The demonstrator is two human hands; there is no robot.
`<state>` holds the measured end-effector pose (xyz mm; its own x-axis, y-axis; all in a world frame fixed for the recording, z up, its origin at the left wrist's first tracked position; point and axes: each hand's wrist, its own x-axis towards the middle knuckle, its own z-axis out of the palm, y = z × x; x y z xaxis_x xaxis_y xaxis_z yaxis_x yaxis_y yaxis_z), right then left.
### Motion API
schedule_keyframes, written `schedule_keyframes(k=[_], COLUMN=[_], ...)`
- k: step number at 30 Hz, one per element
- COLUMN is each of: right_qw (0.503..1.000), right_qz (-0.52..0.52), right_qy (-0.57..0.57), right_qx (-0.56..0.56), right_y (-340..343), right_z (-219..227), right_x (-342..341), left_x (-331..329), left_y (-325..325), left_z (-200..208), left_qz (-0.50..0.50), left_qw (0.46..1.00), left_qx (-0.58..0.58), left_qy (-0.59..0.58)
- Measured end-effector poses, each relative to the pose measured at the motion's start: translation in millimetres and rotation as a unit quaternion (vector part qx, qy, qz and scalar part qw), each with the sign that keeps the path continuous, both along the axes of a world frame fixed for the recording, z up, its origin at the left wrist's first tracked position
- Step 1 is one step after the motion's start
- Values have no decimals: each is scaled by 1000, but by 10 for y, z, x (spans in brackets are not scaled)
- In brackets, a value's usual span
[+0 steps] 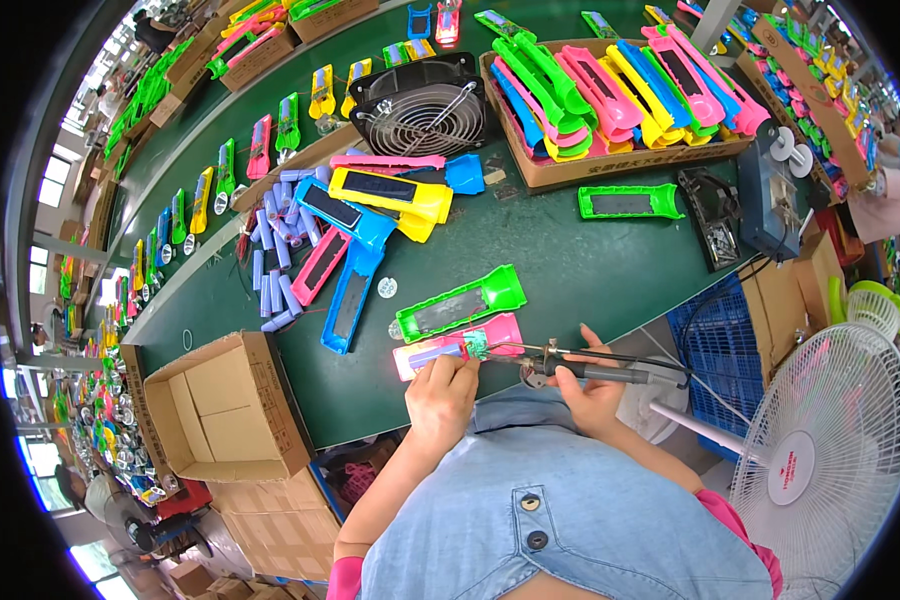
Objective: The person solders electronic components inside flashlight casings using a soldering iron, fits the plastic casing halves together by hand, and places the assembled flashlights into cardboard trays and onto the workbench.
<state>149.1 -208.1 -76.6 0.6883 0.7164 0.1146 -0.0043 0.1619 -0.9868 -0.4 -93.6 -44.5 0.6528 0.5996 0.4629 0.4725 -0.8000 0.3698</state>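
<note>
My left hand point(442, 402) is closed at the near edge of a pink plastic lamp housing point(500, 330), its fingertips hiding part of it. Inside that housing lie a purple cylindrical battery point(436, 354) and a small green circuit board point(477, 344) with thin wires. My right hand point(590, 395) grips a soldering iron point(600, 372) with a black handle; its metal front points left, toward the circuit board. Just beyond lies a green housing point(460, 306) with a dark panel. A round white LED disc point(387, 288) sits on the green table point(540, 260).
Loose purple batteries point(280, 235) and a pile of coloured housings point(370, 205) lie farther left, near a black metal fan point(422, 108). A full carton point(620, 170) stands at the back. An open carton point(225, 405) is at left, a white fan point(820, 430) at right.
</note>
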Motion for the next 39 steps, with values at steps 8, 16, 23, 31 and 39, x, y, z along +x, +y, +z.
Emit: schedule_keyframes(k=[8, 16, 23, 31, 39], right_qw=[997, 996, 883, 835, 872], right_qz=[-5, -29, -161, -187, -126], right_qy=[-80, 45, -437, -506, -464], right_qx=[1, 72, 52, -112, -85], right_y=[-6, -34, 35, 329, 307], right_z=[-109, 138, 19, -131, -96], right_x=[12, 249, 1314, 1929, 1752], left_x=[-13, -6, 81, -113, -501], left_y=[-13, 11, 206, 777, 71], left_z=[13, 18, 273, -36, -71], left_qz=[-6, -12, 61, 147, 37], left_qw=[1000, 999, 997, 969, 985], left_qx=[4, -15, -4, -39, -134], left_qy=[19, 50, 54, 193, -103])
